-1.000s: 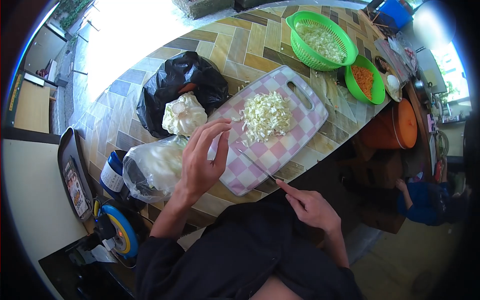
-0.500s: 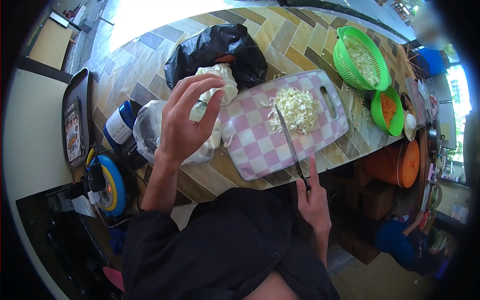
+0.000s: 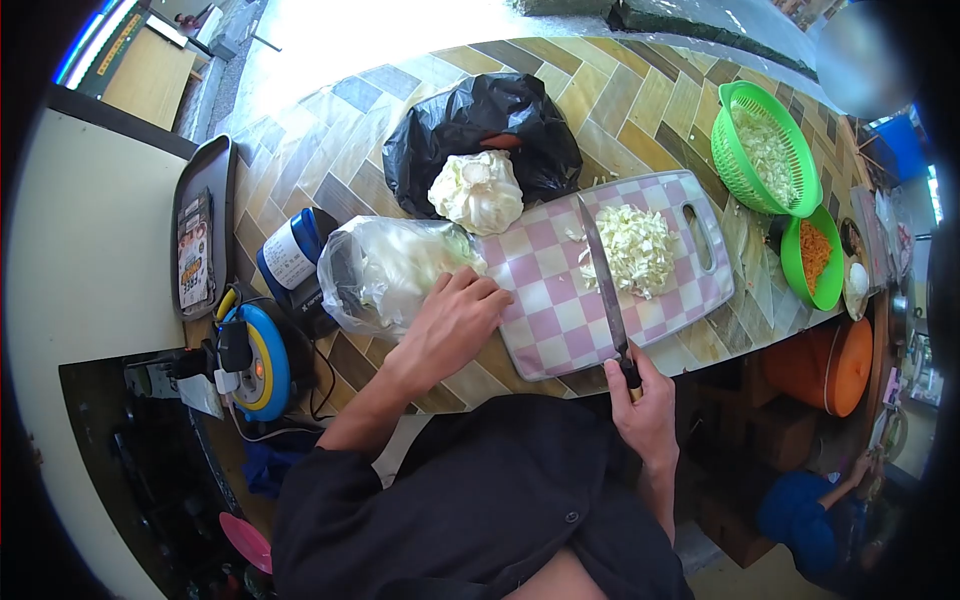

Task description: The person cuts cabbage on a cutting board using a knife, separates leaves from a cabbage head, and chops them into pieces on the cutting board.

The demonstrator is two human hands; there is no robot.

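My right hand [image 3: 646,408] grips the dark handle of a kitchen knife [image 3: 606,268], its blade lying over the cutting board beside a heap of chopped cabbage [image 3: 632,252]. The cutting board [image 3: 545,335] has a pink and white check. At its left edge my left hand [image 3: 450,325] is closed, fingers curled down by the board's rim; whatever is under the fingertips is hidden. Just beyond that hand lies a clear plastic bag [image 3: 360,270] with pale leafy contents. A trimmed cabbage head [image 3: 478,192] rests between this bag and a black plastic bag [image 3: 425,135].
A green colander [image 3: 733,165] of shredded cabbage and a green bowl [image 3: 800,285] with orange shreds stand at the right. On the left are a blue-and-white device [image 3: 290,258], a cable reel [image 3: 262,370] and a dark tray [image 3: 190,240]. Another person [image 3: 800,515] is at lower right.
My left hand has come down from above the cabbage head to the board's left edge, its fingers closing. My right hand now wraps the knife handle. The whole view has shifted.
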